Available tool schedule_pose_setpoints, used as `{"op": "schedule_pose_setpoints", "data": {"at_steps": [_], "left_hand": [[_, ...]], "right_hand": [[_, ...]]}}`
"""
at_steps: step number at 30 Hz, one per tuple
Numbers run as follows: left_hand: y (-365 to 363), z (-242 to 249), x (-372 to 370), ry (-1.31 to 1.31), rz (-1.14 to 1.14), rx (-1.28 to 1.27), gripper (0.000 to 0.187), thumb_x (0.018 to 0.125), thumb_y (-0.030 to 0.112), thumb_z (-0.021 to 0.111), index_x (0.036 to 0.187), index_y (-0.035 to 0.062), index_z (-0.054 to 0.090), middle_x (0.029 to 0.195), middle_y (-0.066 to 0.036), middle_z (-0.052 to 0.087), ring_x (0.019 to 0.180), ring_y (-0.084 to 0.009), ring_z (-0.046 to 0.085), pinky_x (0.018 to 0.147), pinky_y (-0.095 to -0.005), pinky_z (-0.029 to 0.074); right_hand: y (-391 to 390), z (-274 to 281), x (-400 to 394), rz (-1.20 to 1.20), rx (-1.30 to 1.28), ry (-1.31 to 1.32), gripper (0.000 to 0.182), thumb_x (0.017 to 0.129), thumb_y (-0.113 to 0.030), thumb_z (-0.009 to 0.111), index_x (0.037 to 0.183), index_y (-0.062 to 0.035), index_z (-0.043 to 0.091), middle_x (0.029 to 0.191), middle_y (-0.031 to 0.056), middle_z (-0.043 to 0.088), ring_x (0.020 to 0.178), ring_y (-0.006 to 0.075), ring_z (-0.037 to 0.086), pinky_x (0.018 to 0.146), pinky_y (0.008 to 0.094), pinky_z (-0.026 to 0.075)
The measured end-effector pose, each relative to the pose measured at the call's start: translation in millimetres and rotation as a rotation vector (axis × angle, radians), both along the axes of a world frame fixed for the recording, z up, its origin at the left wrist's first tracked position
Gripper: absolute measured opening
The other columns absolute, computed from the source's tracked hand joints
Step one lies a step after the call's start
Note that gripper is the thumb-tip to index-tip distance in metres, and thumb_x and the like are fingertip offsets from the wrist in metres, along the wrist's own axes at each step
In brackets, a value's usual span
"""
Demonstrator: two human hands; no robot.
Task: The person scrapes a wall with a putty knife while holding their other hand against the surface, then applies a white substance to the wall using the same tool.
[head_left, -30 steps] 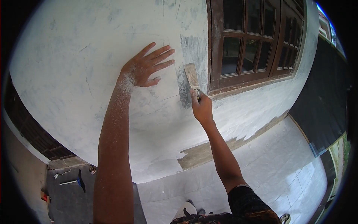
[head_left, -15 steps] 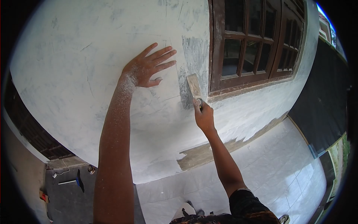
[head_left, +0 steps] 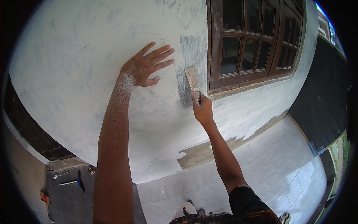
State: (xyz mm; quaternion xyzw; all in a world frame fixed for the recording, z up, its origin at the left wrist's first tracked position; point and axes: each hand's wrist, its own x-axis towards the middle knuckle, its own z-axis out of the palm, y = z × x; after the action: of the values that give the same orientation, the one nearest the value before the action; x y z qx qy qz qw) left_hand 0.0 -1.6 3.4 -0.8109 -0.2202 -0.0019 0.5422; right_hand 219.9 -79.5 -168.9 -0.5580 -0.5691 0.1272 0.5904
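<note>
My right hand (head_left: pixel 203 108) is closed round the handle of a scraper (head_left: pixel 192 77), whose broad blade points up against the wall. Under the blade lies a grey scraped strip (head_left: pixel 193 52) that runs upright beside the window frame. My left hand (head_left: pixel 144 68) rests on the white wall (head_left: pixel 74 93) to the left of that strip, palm to the surface and fingers spread, holding nothing. White dust covers its wrist. Most of the scraper's handle is hidden in my right fist.
A brown wooden window (head_left: pixel 248 44) borders the strip on the right. Bare patches (head_left: pixel 197 155) show along the wall's foot above the pale tiled floor (head_left: pixel 257 175). Black sheeting (head_left: pixel 319 97) hangs at far right. A blue-headed tool (head_left: pixel 79 182) lies on the dark floor at lower left.
My right hand has slid the scraper a short way up along the grey strip. My left hand stays spread on the wall; the view has shifted slightly.
</note>
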Motion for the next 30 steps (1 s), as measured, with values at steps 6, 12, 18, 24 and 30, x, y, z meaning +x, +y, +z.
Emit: {"op": "schedule_pose_setpoints", "data": {"at_steps": [6, 12, 18, 24, 30], "left_hand": [[0.0, -1.0, -1.1, 0.002, 0.012, 0.043, 0.083, 0.080, 0.063, 0.060, 0.150, 0.0318, 0.029, 0.162, 0.002, 0.015, 0.149, -0.0173, 0.011, 0.122, -0.0496, 0.004], [-0.8, -0.4, -0.2, 0.001, -0.006, 0.000, 0.080, 0.082, 0.062, 0.059, 0.149, 0.0286, 0.033, 0.162, 0.001, 0.015, 0.149, -0.0173, 0.010, 0.122, -0.0485, 0.004], [0.0, 0.3, -0.2, 0.000, 0.013, 0.034, 0.082, 0.081, 0.062, 0.059, 0.150, 0.0326, 0.029, 0.162, 0.002, 0.015, 0.149, -0.0162, 0.012, 0.123, -0.0486, 0.004], [0.4, 0.6, -0.2, -0.007, 0.007, 0.002, 0.083, 0.080, 0.061, 0.061, 0.150, 0.0319, 0.029, 0.162, 0.002, 0.015, 0.149, -0.0163, 0.012, 0.123, -0.0486, 0.005], [-0.9, -0.7, 0.6, -0.004, 0.009, 0.017, 0.086, 0.078, 0.061, 0.063, 0.150, 0.0319, 0.029, 0.161, 0.001, 0.016, 0.148, -0.0166, 0.013, 0.123, -0.0488, 0.006]], "right_hand": [[1.0, -26.4, 2.7, 0.025, 0.028, 0.036, 0.046, 0.098, -0.037, 0.056, 0.086, 0.0077, 0.062, 0.062, 0.0258, 0.057, 0.053, 0.0335, 0.057, 0.054, 0.0411, 0.044], [9.1, -4.5, 2.3, 0.014, 0.018, 0.012, 0.047, 0.097, -0.038, 0.056, 0.089, 0.0071, 0.064, 0.062, 0.0247, 0.059, 0.053, 0.0319, 0.058, 0.055, 0.0398, 0.045], [3.2, -27.7, 2.2, 0.071, -0.008, 0.066, 0.047, 0.098, -0.038, 0.056, 0.089, 0.0077, 0.063, 0.063, 0.0249, 0.059, 0.054, 0.0317, 0.059, 0.056, 0.0405, 0.045], [6.3, -7.3, 1.2, 0.041, -0.003, 0.027, 0.046, 0.097, -0.038, 0.057, 0.090, 0.0069, 0.064, 0.064, 0.0253, 0.060, 0.059, 0.0376, 0.063, 0.057, 0.0415, 0.046], [1.1, -18.8, -0.4, 0.034, 0.051, 0.044, 0.047, 0.097, -0.039, 0.056, 0.088, 0.0061, 0.063, 0.064, 0.0273, 0.058, 0.061, 0.0441, 0.060, 0.056, 0.0437, 0.045]]}}
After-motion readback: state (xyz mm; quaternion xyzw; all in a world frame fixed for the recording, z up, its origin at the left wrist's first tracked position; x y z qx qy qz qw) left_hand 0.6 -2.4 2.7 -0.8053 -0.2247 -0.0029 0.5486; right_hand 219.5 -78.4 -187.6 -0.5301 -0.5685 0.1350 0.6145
